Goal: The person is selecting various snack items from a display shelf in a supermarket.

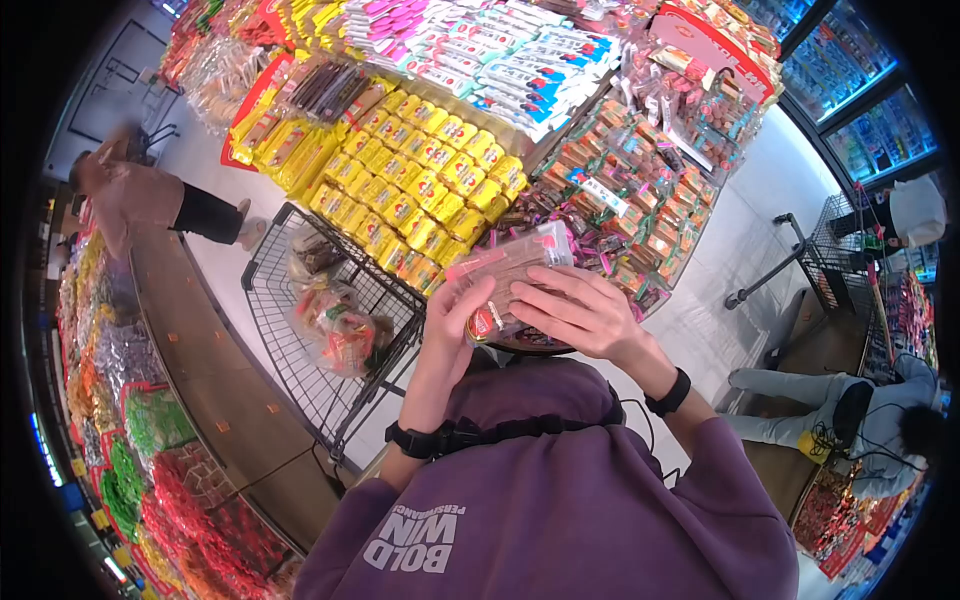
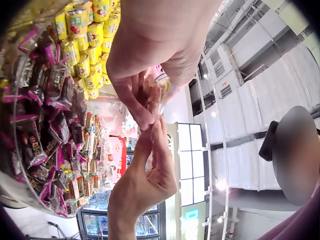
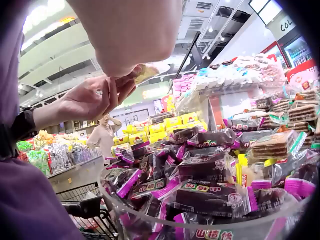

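A clear plastic snack packet point(image 1: 515, 262) with pink ends and brownish-pink contents is held up before the chest, above the edge of the display. My left hand point(image 1: 455, 318) grips its left side, thumb across the front by a round red label. The right hand point(image 1: 585, 312) lays long fingers over the packet's right part. In the left wrist view, the thumb and fingertips of the right hand point(image 2: 145, 182) pinch the packet point(image 2: 155, 95) at its edge. Only a pale end of the packet point(image 3: 152, 71) shows in the right wrist view, where the right hand hides the rest.
Yellow-wrapped snacks point(image 1: 410, 185) and dark purple-ended packets point(image 3: 205, 195) fill the display directly ahead. A wire shopping cart point(image 1: 290, 350) holding bagged goods stands to the left. One person point(image 1: 150, 200) stands beyond it; another point(image 1: 850, 410) is at the right, near a second cart point(image 1: 820, 250).
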`<state>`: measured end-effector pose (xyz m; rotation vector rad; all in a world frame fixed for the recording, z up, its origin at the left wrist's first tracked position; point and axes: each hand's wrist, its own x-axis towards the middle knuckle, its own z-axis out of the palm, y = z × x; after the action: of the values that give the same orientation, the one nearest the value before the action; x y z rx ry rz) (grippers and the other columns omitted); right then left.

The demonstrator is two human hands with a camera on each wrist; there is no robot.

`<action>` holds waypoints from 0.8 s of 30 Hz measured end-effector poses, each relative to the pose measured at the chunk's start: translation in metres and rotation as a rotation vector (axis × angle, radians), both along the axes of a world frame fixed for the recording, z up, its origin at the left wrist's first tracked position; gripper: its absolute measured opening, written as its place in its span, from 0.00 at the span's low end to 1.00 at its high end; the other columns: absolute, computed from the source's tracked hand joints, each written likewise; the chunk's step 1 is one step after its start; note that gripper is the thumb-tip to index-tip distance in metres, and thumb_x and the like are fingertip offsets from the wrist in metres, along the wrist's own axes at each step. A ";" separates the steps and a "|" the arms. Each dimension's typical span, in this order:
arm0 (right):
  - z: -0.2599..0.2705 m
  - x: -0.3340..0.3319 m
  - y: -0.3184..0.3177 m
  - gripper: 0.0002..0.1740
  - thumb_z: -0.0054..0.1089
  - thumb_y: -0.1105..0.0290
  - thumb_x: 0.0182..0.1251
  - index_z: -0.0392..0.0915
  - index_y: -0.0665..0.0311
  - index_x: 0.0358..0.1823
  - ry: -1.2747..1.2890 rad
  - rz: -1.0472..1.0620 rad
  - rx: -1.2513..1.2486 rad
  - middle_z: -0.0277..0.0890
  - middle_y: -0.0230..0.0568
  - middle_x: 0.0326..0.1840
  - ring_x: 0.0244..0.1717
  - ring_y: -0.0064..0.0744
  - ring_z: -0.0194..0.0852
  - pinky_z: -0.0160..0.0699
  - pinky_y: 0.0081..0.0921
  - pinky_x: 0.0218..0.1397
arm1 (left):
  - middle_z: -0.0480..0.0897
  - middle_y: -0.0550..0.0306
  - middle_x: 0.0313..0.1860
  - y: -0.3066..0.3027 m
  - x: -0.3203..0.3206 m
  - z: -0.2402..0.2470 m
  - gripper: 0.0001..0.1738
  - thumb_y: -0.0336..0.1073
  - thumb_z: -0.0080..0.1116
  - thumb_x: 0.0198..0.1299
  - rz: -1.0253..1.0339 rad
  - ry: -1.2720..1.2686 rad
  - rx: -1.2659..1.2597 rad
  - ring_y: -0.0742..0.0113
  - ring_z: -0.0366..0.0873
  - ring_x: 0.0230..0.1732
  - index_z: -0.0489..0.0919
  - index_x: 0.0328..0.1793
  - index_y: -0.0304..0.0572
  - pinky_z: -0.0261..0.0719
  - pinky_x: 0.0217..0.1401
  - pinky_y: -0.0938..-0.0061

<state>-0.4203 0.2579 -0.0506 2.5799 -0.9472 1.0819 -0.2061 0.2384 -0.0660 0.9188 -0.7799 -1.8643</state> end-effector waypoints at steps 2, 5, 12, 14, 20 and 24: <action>-0.005 0.005 -0.002 0.15 0.66 0.70 0.61 0.85 0.58 0.50 -0.019 0.013 0.037 0.83 0.34 0.61 0.63 0.37 0.78 0.81 0.35 0.59 | 0.85 0.53 0.55 0.001 0.007 0.005 0.21 0.27 0.65 0.65 0.056 -0.003 0.018 0.71 0.84 0.53 0.77 0.64 0.33 0.82 0.53 0.74; -0.008 0.018 0.002 0.16 0.75 0.68 0.55 0.86 0.60 0.45 -0.246 -0.039 0.161 0.82 0.34 0.61 0.59 0.38 0.79 0.80 0.34 0.52 | 0.85 0.55 0.53 0.005 0.012 0.002 0.22 0.27 0.67 0.64 0.226 -0.077 -0.080 0.72 0.84 0.50 0.77 0.64 0.33 0.82 0.52 0.75; -0.014 0.049 0.005 0.11 0.68 0.78 0.64 0.81 0.71 0.47 -0.710 0.017 0.615 0.84 0.44 0.46 0.40 0.35 0.83 0.80 0.31 0.46 | 0.86 0.50 0.56 0.013 0.013 0.009 0.17 0.31 0.66 0.67 0.408 -0.443 -0.401 0.64 0.84 0.56 0.81 0.60 0.35 0.82 0.57 0.69; -0.019 0.054 0.010 0.14 0.62 0.73 0.73 0.77 0.71 0.56 -0.955 0.071 0.974 0.84 0.40 0.46 0.42 0.27 0.81 0.79 0.29 0.48 | 0.86 0.51 0.56 0.004 0.021 0.002 0.13 0.34 0.66 0.67 0.375 -0.693 -0.945 0.58 0.84 0.58 0.85 0.55 0.41 0.80 0.60 0.64; -0.022 0.064 -0.001 0.21 0.58 0.74 0.77 0.72 0.69 0.68 -1.532 0.196 1.297 0.79 0.35 0.61 0.61 0.22 0.75 0.72 0.26 0.65 | 0.87 0.70 0.57 0.005 0.022 0.007 0.12 0.30 0.69 0.53 0.264 -0.946 -1.371 0.58 0.80 0.65 0.90 0.42 0.58 0.75 0.66 0.57; -0.013 0.059 -0.006 0.23 0.62 0.75 0.74 0.72 0.69 0.68 -1.501 0.244 1.257 0.80 0.37 0.60 0.60 0.22 0.76 0.75 0.27 0.63 | 0.87 0.68 0.57 0.005 0.023 0.010 0.16 0.25 0.69 0.48 0.248 -0.993 -1.377 0.58 0.80 0.65 0.90 0.43 0.56 0.75 0.66 0.58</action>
<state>-0.3611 0.2520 -0.0638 1.9864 -2.0407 3.5593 -0.1833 0.2433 -0.0562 0.8274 -2.0098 -0.2218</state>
